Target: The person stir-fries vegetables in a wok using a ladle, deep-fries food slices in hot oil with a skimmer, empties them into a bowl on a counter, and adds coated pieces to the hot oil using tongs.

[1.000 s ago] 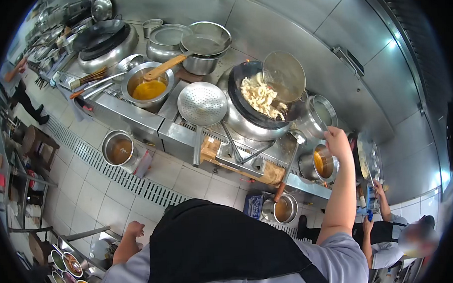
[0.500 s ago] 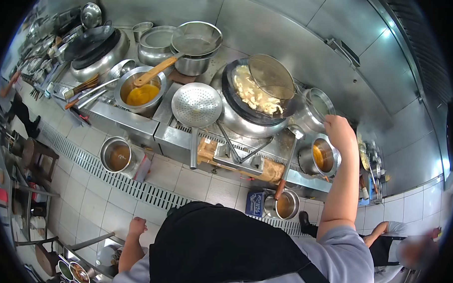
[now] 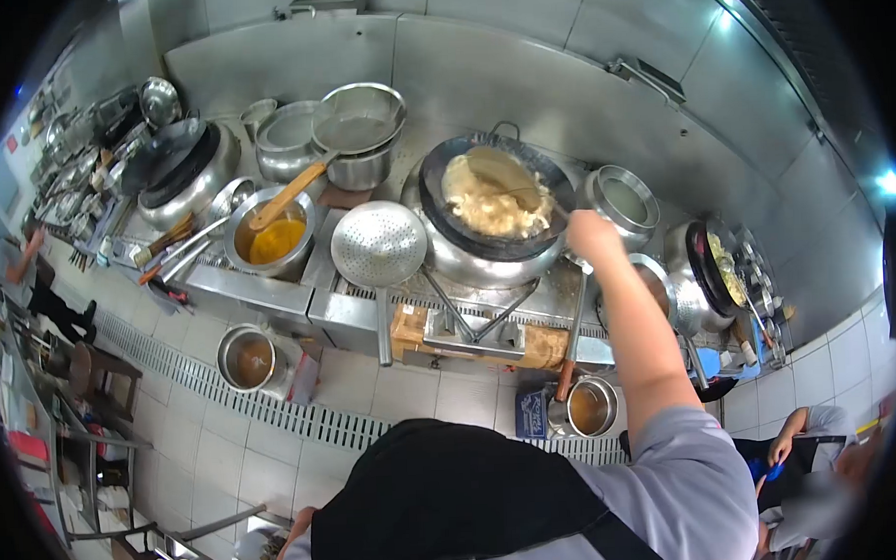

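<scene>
- Pale food pieces (image 3: 500,219), one batch: inside the wok (image 3: 556,182), outlines blurred.
- Wok, dark, one: seated on a steel burner collar (image 3: 487,272).
- Mesh strainer (image 3: 503,171), one: lowered inside the wok, among the pieces.
- Right hand (image 3: 595,237), one: just beyond the wok's right rim, clasping the strainer's handle.
- Left hand (image 3: 300,527), one: well apart from the wok, low at the person's left side; mostly hidden, so I cannot tell whether it grips anything.
- Handling note: in my judgement, short, low strokes suit best, keeping the pieces within the wok's rim.
- Margin, right of the wok: a steel pot (image 3: 604,215) stands close, limiting sideways swing.
- Margin, left of the wok: a perforated skimmer (image 3: 379,245), handle jutting past the counter edge.
- Margin, front-right of the wok: a wooden grip (image 3: 566,377) overhangs likewise; lifting upward seems the freest path.
</scene>
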Available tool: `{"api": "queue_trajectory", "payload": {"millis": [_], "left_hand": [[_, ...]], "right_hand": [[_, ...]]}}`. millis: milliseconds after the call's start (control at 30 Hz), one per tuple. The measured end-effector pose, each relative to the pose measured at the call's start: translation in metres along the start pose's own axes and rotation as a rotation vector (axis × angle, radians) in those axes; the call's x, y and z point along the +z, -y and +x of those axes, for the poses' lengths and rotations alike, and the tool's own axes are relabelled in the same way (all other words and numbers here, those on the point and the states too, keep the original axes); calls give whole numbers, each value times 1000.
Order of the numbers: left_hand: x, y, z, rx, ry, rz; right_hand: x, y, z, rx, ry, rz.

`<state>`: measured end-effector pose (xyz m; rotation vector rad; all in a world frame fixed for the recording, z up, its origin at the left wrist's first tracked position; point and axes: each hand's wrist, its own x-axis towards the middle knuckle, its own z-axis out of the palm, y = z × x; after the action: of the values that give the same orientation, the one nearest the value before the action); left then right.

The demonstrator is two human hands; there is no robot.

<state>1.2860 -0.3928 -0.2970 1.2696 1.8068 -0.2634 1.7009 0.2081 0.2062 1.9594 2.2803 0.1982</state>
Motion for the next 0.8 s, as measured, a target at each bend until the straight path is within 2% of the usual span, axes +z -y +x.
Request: {"api": "queue_trajectory", "payload": {"millis": [133, 200, 333, 467, 533, 567, 633, 667, 733, 800], "left_hand": [[-12, 5, 17, 109, -78, 141], [-14, 6, 24, 157, -130, 183], [7, 7, 34, 17, -131, 59], [0, -3, 15, -78, -103, -87], [-1, -5, 5, -112, -97, -123], [0, -4, -1, -128, -95, -136], [3, 3, -18, -165, -88, -160], [6, 8, -26, -183, -84, -168], [11, 17, -40, -213, -65, -163], [8, 21, -46, -230, -52, -145]], "right_hand": [[-24, -21, 9, 21, -63, 24], [-37, -57, 15, 3, -154, 58], [-58, -98, 39, 84, -133, 105], [-8, -117, 74, 130, -126, 123], [30, -125, 82, 214, -162, 258], [67, -146, 106, 13, 69, 15], [88, -150, 105, 64, 337, 327], [84, -133, 74, 330, 359, 877], [76, -90, 35, 374, 390, 1099], [119, -64, 45, 394, 508, 1571]]}}
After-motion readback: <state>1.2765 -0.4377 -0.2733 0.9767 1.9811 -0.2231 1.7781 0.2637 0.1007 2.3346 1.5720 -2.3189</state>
